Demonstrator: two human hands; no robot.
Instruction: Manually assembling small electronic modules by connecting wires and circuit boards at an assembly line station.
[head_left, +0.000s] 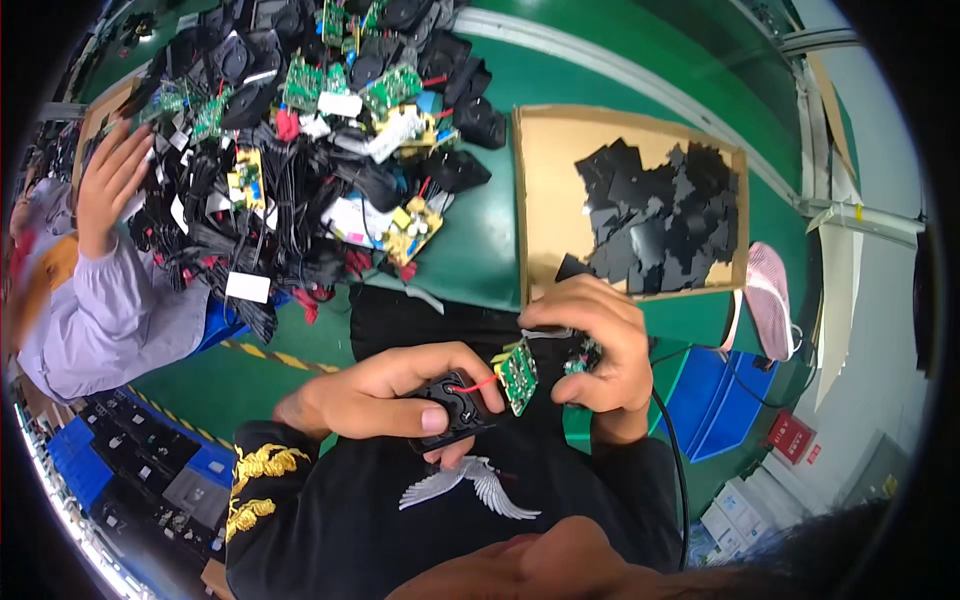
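Bench (475, 265): green, smooth; its near edge runs just beyond the hands, with a strip of surface between the left-hand heap and the tray. Cardboard tray (550, 180): right of the strip, low-walled, holding thin, matt black sheet pieces (660, 240), angular, overlapping. Black plastic housing (462, 408): rounded, moulded, on the near side of the bench edge; left hand (375, 395) in a closed grip around it. Circuit board (518, 377): green, flat, rectangular, tilted between the hands; red wire (474, 386) from the housing. Right hand (610, 345): grip curled about a dark component (582, 352), mostly hidden. Heap: black cables (285, 205), assorted boards. Co-worker's hand (115, 180): far left, beside the heap.
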